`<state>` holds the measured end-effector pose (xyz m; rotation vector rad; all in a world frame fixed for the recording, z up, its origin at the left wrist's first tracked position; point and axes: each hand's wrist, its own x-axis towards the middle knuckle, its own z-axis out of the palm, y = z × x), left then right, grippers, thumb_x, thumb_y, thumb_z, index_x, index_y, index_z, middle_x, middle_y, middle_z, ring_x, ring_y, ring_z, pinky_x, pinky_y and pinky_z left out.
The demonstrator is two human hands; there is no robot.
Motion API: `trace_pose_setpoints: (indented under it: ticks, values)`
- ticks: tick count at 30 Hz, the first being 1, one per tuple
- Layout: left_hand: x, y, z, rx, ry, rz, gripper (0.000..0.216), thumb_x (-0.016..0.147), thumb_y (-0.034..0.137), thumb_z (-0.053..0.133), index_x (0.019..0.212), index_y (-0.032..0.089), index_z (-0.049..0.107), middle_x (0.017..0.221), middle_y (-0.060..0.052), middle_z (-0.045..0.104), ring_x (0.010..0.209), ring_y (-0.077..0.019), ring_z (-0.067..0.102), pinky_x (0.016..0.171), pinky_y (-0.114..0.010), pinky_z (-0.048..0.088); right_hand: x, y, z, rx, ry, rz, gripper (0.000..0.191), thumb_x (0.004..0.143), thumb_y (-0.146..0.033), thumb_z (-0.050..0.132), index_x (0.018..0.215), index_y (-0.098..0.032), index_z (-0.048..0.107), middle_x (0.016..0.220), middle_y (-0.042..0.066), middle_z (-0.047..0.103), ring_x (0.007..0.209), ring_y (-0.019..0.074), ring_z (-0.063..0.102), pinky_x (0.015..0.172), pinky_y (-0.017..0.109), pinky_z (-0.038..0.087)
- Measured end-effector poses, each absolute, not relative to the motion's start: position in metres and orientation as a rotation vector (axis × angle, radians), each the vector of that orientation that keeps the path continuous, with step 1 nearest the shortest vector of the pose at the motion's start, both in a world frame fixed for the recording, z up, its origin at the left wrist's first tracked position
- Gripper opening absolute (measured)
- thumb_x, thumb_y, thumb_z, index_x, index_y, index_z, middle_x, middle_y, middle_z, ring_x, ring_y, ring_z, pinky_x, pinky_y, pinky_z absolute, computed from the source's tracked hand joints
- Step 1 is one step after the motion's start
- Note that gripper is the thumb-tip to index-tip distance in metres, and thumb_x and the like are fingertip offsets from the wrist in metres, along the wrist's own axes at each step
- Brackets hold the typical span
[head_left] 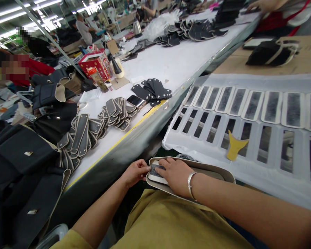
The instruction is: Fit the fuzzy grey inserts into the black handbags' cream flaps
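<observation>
On my lap lies a long bag piece (209,168) with a raised beige wall and rounded ends. A pale-rimmed panel with a dark, speckled middle (157,173) sits inside its left end. My left hand (137,173) pinches the rim at that end between thumb and fingers. My right hand (177,176), with a silver bangle at the wrist, lies over the panel with its fingers spread and pressing down. The palm hides part of the panel. A yellow Y-shaped piece (235,146) rests on the white slotted sheet to the right.
Similar dark panels (252,105) line the white slotted sheet (197,141). Leather straps with studs (80,136), a phone (136,101) and black cut pieces (155,90) lie on the long table (150,65). Black bags (23,152) crowd the left. Other people work beyond.
</observation>
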<state>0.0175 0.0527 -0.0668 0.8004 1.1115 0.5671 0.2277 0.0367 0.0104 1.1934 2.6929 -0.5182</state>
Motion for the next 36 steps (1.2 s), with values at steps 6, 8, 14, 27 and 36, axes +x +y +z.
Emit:
trace_pose_setpoints:
  ticks: [6, 8, 14, 27, 36]
  values:
    - [0.023, 0.058, -0.056, 0.99, 1.236, 0.487, 0.039, 0.063, 0.04, 0.073, 0.072, 0.017, 0.043, 0.051, 0.009, 0.048, 0.04, -0.0051, 0.043, 0.037, -0.017, 0.042, 0.222, 0.039, 0.006, 1.195, 2.708, -0.535, 0.041, 0.081, -0.023, 0.05, 0.123, -0.024, 0.052, 0.118, 0.011, 0.053, 0.103, 0.029, 0.05, 0.079, 0.043, 0.046]
    - [0.024, 0.056, -0.056, 1.025, 1.253, 0.503, 0.039, 0.064, 0.043, 0.071, 0.072, 0.018, 0.042, 0.05, 0.01, 0.045, 0.039, -0.0047, 0.042, 0.036, -0.016, 0.04, 0.221, 0.04, 0.011, 1.174, 2.716, -0.565, 0.045, 0.079, -0.023, 0.053, 0.123, -0.021, 0.052, 0.118, 0.012, 0.053, 0.104, 0.0299, 0.05, 0.083, 0.044, 0.045]
    - [0.027, 0.047, -0.058, 1.105, 1.313, 0.497, 0.041, 0.067, 0.051, 0.065, 0.075, 0.019, 0.041, 0.054, 0.009, 0.046, 0.04, -0.0078, 0.045, 0.036, -0.021, 0.044, 0.28, 0.033, 0.051, 1.412, 2.717, -1.047, 0.052, 0.082, -0.031, 0.051, 0.131, -0.019, 0.042, 0.12, 0.009, 0.057, 0.1, 0.0188, 0.057, 0.087, 0.03, 0.043]
    - [0.021, 0.057, -0.049, 1.333, 1.21, 0.325, 0.061, 0.069, 0.049, 0.064, 0.118, 0.015, 0.053, 0.109, -0.009, 0.06, 0.07, -0.0182, 0.06, 0.053, -0.027, 0.049, 0.341, -0.02, 0.061, 2.112, 1.737, -0.887, 0.037, 0.084, -0.041, 0.046, 0.074, -0.011, 0.065, 0.059, 0.011, 0.066, 0.06, 0.0219, 0.064, 0.064, 0.031, 0.046]
    - [0.02, 0.062, -0.05, 1.3, 1.188, 0.263, 0.068, 0.068, 0.047, 0.064, 0.126, 0.013, 0.05, 0.068, 0.0, 0.065, 0.048, -0.0133, 0.049, 0.049, -0.023, 0.041, 0.34, -0.022, 0.022, 2.166, 1.441, -1.16, 0.034, 0.087, -0.017, 0.031, 0.085, -0.008, 0.063, 0.069, 0.014, 0.069, 0.046, 0.0147, 0.06, 0.043, 0.024, 0.046]
